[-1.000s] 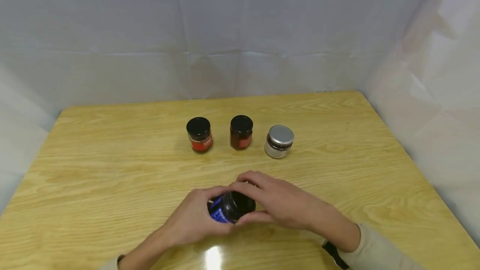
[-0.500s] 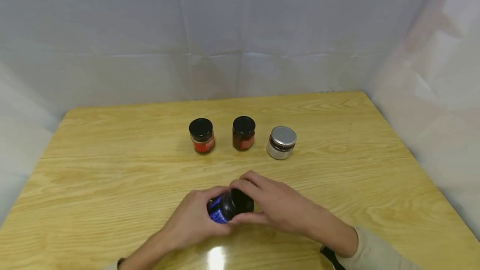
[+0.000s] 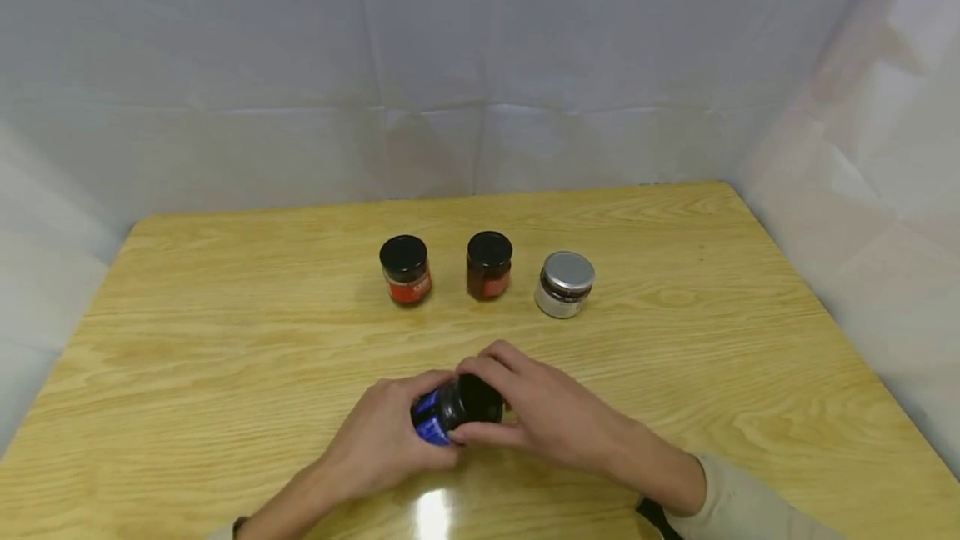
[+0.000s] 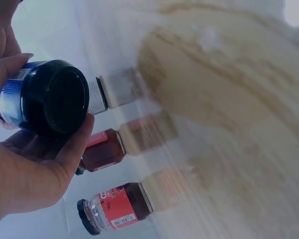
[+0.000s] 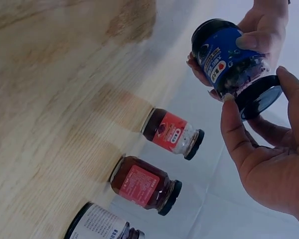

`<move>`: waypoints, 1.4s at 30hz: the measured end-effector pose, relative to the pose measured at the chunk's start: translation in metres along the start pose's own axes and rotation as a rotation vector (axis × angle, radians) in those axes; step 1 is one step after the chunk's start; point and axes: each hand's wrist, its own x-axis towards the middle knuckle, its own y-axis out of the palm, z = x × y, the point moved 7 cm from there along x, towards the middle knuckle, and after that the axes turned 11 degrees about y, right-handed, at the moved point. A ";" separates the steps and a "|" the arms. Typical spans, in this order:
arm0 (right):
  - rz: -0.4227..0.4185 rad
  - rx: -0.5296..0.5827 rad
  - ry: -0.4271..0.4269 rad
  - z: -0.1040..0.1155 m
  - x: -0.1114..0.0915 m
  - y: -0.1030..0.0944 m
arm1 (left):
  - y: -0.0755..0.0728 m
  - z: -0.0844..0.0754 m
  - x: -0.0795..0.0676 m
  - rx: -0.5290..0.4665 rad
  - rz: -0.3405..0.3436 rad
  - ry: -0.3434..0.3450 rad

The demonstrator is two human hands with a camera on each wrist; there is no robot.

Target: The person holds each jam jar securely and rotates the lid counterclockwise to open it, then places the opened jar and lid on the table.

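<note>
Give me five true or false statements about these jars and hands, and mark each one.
1. The left-hand grip holds the round glass jar with the blue label. True.
2. The right-hand grip is away from that jar. False: it holds the round black lid.
3. The blue-labelled jar stands upright on its base. False: it is held tilted.
4. In the head view, the silver-lidded glass jar with a white label stands rightmost. True.
5. Leftmost in that view on the yellowish wooden table is a clear round glass jar with a bright red label. True.
</note>
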 end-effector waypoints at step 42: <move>0.058 -0.127 -0.296 0.006 -0.007 -0.008 | 0.001 0.000 0.000 -0.122 0.041 0.020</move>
